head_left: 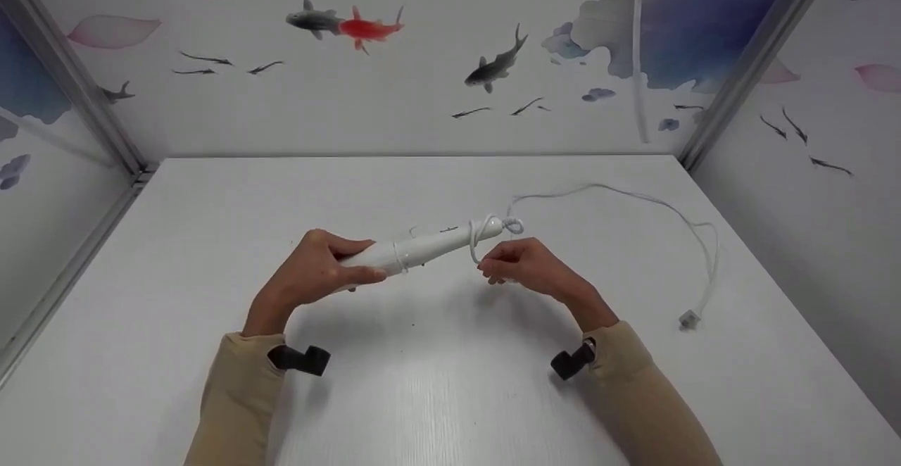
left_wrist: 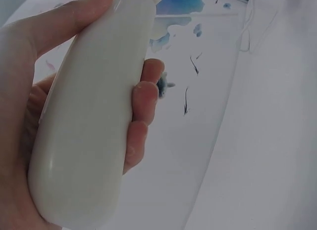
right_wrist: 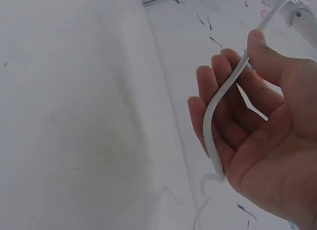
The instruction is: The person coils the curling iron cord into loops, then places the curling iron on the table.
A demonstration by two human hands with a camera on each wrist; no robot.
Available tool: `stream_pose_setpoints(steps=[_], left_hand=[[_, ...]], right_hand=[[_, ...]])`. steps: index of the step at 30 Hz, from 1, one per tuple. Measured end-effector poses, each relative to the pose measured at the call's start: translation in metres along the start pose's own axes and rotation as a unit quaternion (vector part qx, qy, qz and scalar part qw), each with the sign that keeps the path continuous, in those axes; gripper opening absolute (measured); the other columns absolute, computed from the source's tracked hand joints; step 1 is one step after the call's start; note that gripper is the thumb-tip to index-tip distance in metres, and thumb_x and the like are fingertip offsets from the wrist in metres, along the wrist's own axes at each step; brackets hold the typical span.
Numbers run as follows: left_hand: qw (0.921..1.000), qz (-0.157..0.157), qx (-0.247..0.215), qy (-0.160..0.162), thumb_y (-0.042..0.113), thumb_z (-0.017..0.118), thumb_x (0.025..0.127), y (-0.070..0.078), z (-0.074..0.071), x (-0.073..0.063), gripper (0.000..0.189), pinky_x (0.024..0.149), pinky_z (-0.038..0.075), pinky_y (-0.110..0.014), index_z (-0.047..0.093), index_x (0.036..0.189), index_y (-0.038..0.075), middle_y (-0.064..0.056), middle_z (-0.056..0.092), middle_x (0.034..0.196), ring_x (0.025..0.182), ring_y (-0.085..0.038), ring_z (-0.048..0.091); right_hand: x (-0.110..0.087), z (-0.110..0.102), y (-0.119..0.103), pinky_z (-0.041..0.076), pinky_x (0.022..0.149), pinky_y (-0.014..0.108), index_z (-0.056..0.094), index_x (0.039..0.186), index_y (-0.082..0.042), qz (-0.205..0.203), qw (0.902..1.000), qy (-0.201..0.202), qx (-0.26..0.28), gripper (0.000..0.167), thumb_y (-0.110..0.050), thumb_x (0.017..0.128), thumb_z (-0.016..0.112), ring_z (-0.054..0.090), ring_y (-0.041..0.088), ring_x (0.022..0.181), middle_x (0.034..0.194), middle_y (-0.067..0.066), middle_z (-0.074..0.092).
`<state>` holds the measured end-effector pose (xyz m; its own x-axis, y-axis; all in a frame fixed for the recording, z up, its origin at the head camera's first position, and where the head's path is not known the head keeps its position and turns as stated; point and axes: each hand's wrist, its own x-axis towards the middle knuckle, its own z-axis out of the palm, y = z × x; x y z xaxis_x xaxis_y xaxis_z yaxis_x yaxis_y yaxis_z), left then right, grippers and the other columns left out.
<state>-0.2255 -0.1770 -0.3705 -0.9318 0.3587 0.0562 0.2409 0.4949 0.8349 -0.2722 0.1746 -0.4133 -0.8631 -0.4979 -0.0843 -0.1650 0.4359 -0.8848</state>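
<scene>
My left hand [head_left: 317, 269] grips the thick end of a white, wand-shaped corded appliance that looks like a hair curler [head_left: 429, 246]. In the left wrist view, its smooth rounded body [left_wrist: 94, 116] fills the palm, thumb on one side and fingertips on the other. A white power cord [head_left: 474, 241] loops round the narrow end. My right hand [head_left: 524, 265] pinches that cord between thumb and forefinger below the narrow end. In the right wrist view, the cord [right_wrist: 210, 121] runs down from the pinch across the curved fingers.
The cord's loose length [head_left: 658, 202] trails over the right of the white table [head_left: 415, 395] to a plug [head_left: 688, 320]. Panels printed with fish [head_left: 493, 68] stand behind and at both sides. A black wrist camera [head_left: 301, 360] is strapped to each sleeve.
</scene>
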Motion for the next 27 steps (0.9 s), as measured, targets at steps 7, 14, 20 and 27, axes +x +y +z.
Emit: stream_pose_setpoints(steps=[7,14,20,27], left_hand=[[0.9999,-0.004,0.004,-0.011,0.032,0.081,0.083,-0.002,0.004,0.001,0.057,0.067,0.055,-0.031,0.065,0.13,0.004,-0.02,0.071,0.119,0.081,-0.022,0.064],[0.9995,0.002,0.014,-0.029,0.034,0.081,0.083,-0.001,0.008,0.004,0.059,0.065,0.054,-0.031,0.065,0.13,0.003,-0.02,0.072,0.117,0.076,-0.019,0.065],[0.9988,-0.005,0.019,-0.044,0.034,0.081,0.082,0.0,0.011,0.003,0.058,0.064,0.054,-0.03,0.065,0.13,0.004,-0.019,0.072,0.117,0.075,-0.018,0.066],[0.9979,-0.012,0.019,-0.06,0.034,0.082,0.081,0.001,0.014,0.004,0.056,0.063,0.054,-0.029,0.067,0.128,0.005,-0.018,0.074,0.114,0.074,-0.017,0.066]], right_hand=[[0.003,0.004,0.003,0.058,0.084,0.04,0.072,0.109,0.001,-0.011,0.9973,0.059,-0.041,0.028,-0.024,0.098,0.065,0.066,0.024,0.086,0.102,0.022,0.069],[0.004,0.004,0.001,0.059,0.084,0.045,0.073,0.108,-0.001,-0.008,0.9919,0.126,-0.015,0.024,-0.02,0.093,0.071,0.069,0.025,0.09,0.093,0.013,0.071],[0.004,0.0,0.0,0.06,0.078,0.031,0.074,0.108,0.002,0.002,0.9826,0.185,-0.017,0.019,-0.006,0.091,0.071,0.073,0.027,0.093,0.105,0.019,0.074],[0.0,-0.006,-0.005,0.056,0.073,0.025,0.078,0.104,-0.004,-0.014,0.9756,0.219,-0.006,0.015,-0.008,0.092,0.071,0.066,0.012,0.084,0.105,0.014,0.076]])
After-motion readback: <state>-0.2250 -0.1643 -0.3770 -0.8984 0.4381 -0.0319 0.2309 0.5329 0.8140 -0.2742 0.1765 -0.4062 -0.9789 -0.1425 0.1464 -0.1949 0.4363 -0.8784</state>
